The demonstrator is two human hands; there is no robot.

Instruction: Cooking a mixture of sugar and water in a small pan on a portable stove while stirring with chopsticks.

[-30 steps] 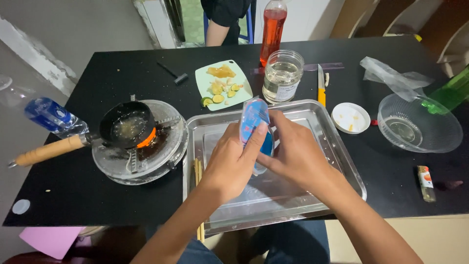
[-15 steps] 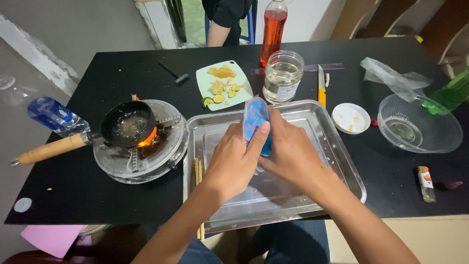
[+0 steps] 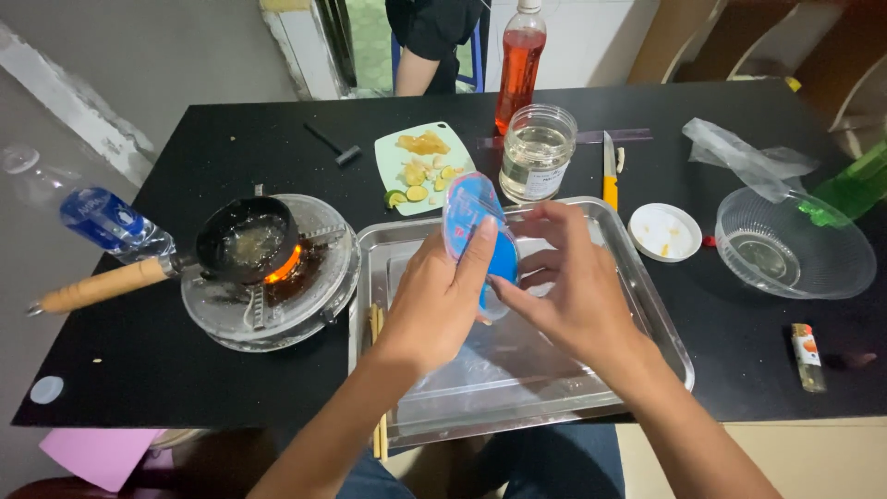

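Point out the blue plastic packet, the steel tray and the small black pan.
Blue plastic packet (image 3: 473, 220), head view, upper face.
Steel tray (image 3: 667, 334), head view, right rim.
Small black pan (image 3: 242, 242), head view, bowl.

Directly beneath the fingers (image 3: 480, 242): tray (image 3: 647, 305). Left of them, pan (image 3: 248, 242) on burner (image 3: 314, 286); behind, jar (image 3: 537, 153); right, bowl (image 3: 795, 242).

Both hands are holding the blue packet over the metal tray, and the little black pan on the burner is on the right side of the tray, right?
Not quite. The left hand and right hand do hold the blue packet over the metal tray, but the little black pan on the burner sits to the left of the tray, as the head view shows.
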